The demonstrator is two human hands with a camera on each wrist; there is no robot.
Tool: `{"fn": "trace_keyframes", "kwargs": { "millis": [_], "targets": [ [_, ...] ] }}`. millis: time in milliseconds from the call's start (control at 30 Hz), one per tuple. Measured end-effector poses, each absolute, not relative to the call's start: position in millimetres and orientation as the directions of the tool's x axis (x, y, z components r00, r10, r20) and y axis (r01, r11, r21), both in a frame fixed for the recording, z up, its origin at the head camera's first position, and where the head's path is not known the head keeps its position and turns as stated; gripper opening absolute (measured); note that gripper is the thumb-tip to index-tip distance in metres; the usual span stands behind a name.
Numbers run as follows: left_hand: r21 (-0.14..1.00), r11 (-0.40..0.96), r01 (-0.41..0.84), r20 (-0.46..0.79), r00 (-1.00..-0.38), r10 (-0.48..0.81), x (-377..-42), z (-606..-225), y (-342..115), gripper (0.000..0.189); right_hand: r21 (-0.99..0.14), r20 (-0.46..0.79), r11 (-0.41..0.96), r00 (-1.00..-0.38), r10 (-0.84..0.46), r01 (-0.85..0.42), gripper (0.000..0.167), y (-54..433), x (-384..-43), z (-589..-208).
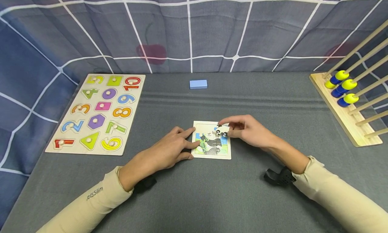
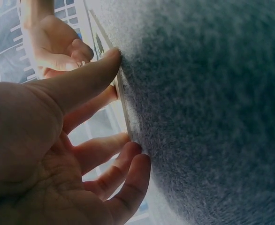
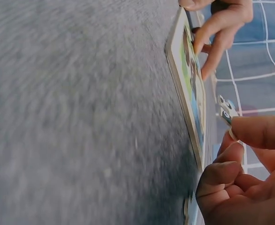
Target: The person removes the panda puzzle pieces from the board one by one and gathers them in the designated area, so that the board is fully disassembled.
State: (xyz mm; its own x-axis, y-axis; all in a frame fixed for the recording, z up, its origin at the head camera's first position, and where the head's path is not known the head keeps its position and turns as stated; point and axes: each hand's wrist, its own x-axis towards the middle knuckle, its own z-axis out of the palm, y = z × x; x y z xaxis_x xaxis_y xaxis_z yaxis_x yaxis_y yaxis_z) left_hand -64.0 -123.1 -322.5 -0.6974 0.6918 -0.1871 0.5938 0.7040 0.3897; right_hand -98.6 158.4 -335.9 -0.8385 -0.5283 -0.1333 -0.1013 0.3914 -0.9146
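Observation:
A small square jigsaw puzzle board [image 1: 211, 157] with a panda picture lies on the grey table, part of its upper area bare. My left hand [image 1: 169, 148] rests along its left edge, fingertips and thumb touching the frame and surface. Over the board's upper right, my right hand [image 1: 250, 130] pinches a puzzle piece [image 3: 225, 108] with panda eyes between thumb and fingers. In the right wrist view this piece is held above the board. A thin, blue-edged flat thing [image 3: 190, 211] lies beneath the right hand, mostly hidden.
A wooden number-and-shape peg board [image 1: 97, 115] lies at the left. Behind the puzzle sits a blue block [image 1: 198, 84]. To the right stands a wooden rod rack [image 1: 348, 111] with yellow and blue beads. A checked curtain [image 1: 169, 27] hangs behind the table.

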Motion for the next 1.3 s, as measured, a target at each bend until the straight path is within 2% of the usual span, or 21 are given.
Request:
{"fn": "trace_keyframes", "kwargs": {
  "millis": [833, 1300],
  "targets": [
    [0.399, 0.675, 0.621, -0.146, -0.684, 0.715, -64, -323, -125, 0.047, -0.871, -0.217, 0.490, -0.894, -0.393, -0.004, 0.030, 221, -85, -330],
    [0.402, 0.677, 0.616, -0.151, -0.685, 0.713, -64, -323, -126, 0.047, -0.822, -0.169, 0.565, -0.916, -0.364, -0.073, 0.031, 244, -82, -334]
  ]
}}
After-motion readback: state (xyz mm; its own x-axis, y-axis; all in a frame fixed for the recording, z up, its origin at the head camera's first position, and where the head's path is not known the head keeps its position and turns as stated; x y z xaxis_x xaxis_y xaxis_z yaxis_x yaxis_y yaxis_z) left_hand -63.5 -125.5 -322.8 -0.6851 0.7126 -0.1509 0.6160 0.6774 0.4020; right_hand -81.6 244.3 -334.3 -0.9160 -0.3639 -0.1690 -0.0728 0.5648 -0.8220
